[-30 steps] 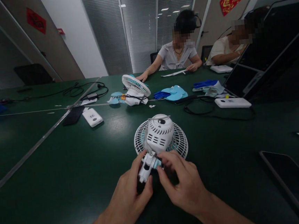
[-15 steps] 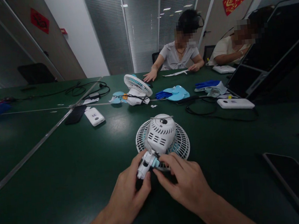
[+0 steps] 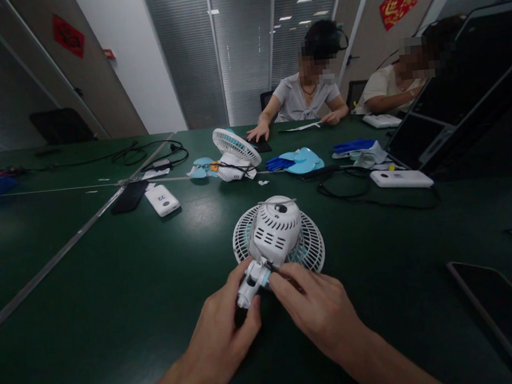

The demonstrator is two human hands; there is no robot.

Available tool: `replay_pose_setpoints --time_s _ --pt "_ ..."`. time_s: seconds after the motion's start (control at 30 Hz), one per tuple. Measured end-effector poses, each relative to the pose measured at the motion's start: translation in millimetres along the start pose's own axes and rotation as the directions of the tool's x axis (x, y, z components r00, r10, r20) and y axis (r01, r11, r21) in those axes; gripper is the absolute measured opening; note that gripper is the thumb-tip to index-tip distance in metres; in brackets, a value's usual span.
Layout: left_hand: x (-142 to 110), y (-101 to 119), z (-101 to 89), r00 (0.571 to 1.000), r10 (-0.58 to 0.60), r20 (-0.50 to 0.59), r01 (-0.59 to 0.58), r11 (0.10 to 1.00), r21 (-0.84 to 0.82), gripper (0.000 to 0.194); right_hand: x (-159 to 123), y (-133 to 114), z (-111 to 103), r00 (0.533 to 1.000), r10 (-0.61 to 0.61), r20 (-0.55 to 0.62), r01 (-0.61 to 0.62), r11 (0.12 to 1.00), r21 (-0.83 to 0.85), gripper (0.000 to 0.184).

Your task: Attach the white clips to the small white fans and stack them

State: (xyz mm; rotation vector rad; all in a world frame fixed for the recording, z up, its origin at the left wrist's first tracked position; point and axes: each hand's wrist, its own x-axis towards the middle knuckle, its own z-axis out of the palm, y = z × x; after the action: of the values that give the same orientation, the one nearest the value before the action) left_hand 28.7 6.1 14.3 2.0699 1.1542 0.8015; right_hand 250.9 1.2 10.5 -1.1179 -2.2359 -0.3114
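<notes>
A white fan (image 3: 275,229) lies face down on the dark green table, its round grille (image 3: 317,243) beneath the motor housing. From the housing a white jointed neck (image 3: 249,283) points toward me. My left hand (image 3: 223,326) is closed around this neck, thumb on the near side and fingers on the far side. My right hand (image 3: 317,309) pinches the light-blue knob (image 3: 265,278) on the neck's right side; its fingertips cover most of the knob.
Farther back lie a second fan (image 3: 233,158), light-blue fan blades (image 3: 304,160) and blue gloves (image 3: 354,146). White power banks (image 3: 162,200) and black cables rest on the table. A phone (image 3: 494,308) lies at the right. Two people sit opposite, near a large black case (image 3: 466,90).
My right fingers have closed in on the blue knob, covering more of it. My left hand keeps its hold on the neck. Across the table, a person's hand has shifted over a dark flat object.
</notes>
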Motion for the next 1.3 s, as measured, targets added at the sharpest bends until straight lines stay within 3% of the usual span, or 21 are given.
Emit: replay_pose_setpoints --time_s 0.13,0.27,0.4,0.47,0.63,0.77,0.87,0.97,1.0,1.03,1.07,1.13,1.2,1.27,1.3 --pt "0 1 -1.2 1.000 0.003 -0.003 -0.003 1.000 0.011 0.049 1 1 -1 1.000 0.006 -0.004 -0.006 1.000 0.029 0.015" --pt "-1 1 0.0 1.000 -0.006 -0.010 0.006 1.000 0.009 0.048 5 -6 0 0.991 0.133 0.015 -0.134 0.974 0.183 0.018" --pt "-1 1 0.9 1.000 0.018 -0.012 -0.018 1.000 0.014 0.049 10 -12 3 0.917 0.373 0.140 -0.394 0.796 0.460 0.029" --pt "-1 2 0.6 1.000 0.024 -0.016 -0.024 1.000 0.016 0.049 10 -12 5 0.882 0.432 0.187 -0.466 0.744 0.479 0.030" --pt "0 1 0.8 1.000 0.019 -0.019 -0.019 1.000 0.007 0.049 2 -9 5 0.943 0.308 0.124 -0.331 0.904 0.271 0.020" --pt "0 -1 1.2 0.999 0.029 -0.020 -0.029 0.999 0.018 0.049 1 -12 1 0.958 0.232 0.168 -0.270 0.928 0.259 0.022" --pt "0 -1 0.8 1.000 0.019 -0.025 -0.018 0.999 0.036 0.047 6 -16 1 0.892 0.345 0.290 -0.445 0.783 0.436 0.035" --pt "1 1 0.7 0.999 0.034 -0.041 -0.032 0.998 0.049 0.045 9 -19 2 0.720 0.448 0.530 -0.694 0.459 0.554 0.047" --pt "2 1 0.7 0.998 0.038 -0.042 -0.036 0.998 0.051 0.045 9 -19 2 0.678 0.465 0.569 -0.734 0.402 0.547 0.049" --pt "2 1 0.8 0.998 0.039 -0.042 -0.037 0.998 0.052 0.045 9 -18 1 0.669 0.481 0.567 -0.743 0.403 0.535 0.049" --pt "3 2 0.8 0.999 0.034 -0.040 -0.032 0.998 0.053 0.046 8 -17 0 0.690 0.494 0.528 -0.723 0.460 0.515 0.046" --pt "3 1 0.9 0.999 0.019 -0.031 -0.017 0.998 0.054 0.047 7 -15 -1 0.787 0.468 0.403 -0.614 0.659 0.435 0.039" --pt "3 0 1.1 1.000 0.010 -0.023 -0.008 0.998 0.060 0.048 7 -12 -2 0.862 0.382 0.334 -0.489 0.801 0.346 0.039" --pt "2 -1 1.3 1.000 0.012 -0.017 -0.011 0.997 0.071 0.049 8 -12 -2 0.885 0.322 0.337 -0.434 0.834 0.342 0.045" --pt "2 -1 1.5 1.000 0.017 -0.017 -0.016 0.997 0.076 0.050 9 -12 -1 0.872 0.324 0.367 -0.459 0.801 0.383 0.049"
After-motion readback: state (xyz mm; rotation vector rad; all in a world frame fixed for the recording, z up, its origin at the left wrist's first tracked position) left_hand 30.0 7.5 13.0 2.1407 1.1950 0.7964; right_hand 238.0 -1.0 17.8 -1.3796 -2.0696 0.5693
